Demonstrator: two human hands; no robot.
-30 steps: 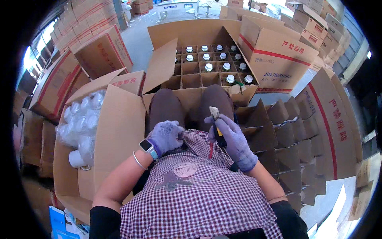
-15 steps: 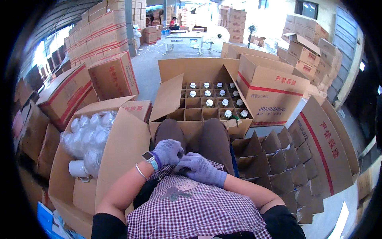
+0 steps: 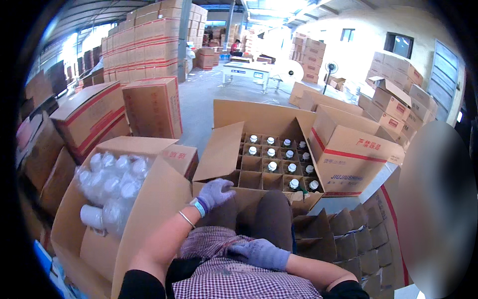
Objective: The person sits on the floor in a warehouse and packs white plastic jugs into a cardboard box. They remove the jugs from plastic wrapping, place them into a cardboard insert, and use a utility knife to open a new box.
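My left hand (image 3: 216,193), in a grey-purple glove, is raised over my left thigh near the front edge of an open carton (image 3: 256,112). Its fingers are apart and slightly bent, with nothing seen in them. My right hand (image 3: 262,253), gloved alike, rests in my lap against the checked apron (image 3: 249,281); its fingertips are hidden at the cloth. Inside the carton, cardboard dividers hold several bottles with white caps (image 3: 272,166); some nearer and left cells hold none.
On my left, an open carton (image 3: 172,199) holds plastic-wrapped white items (image 3: 112,174) and a white mug (image 3: 92,217). A divider grid (image 3: 348,231) lies on my right, beside a large blurred shape (image 3: 438,214). Another carton (image 3: 348,149) stands behind it. Stacked cartons (image 3: 144,47) rise beyond.
My left hand has left the apron and moved forward, its fingers now apart. My right hand stays at my lap. The view has tilted up, and a blurred shape has appeared on the right.
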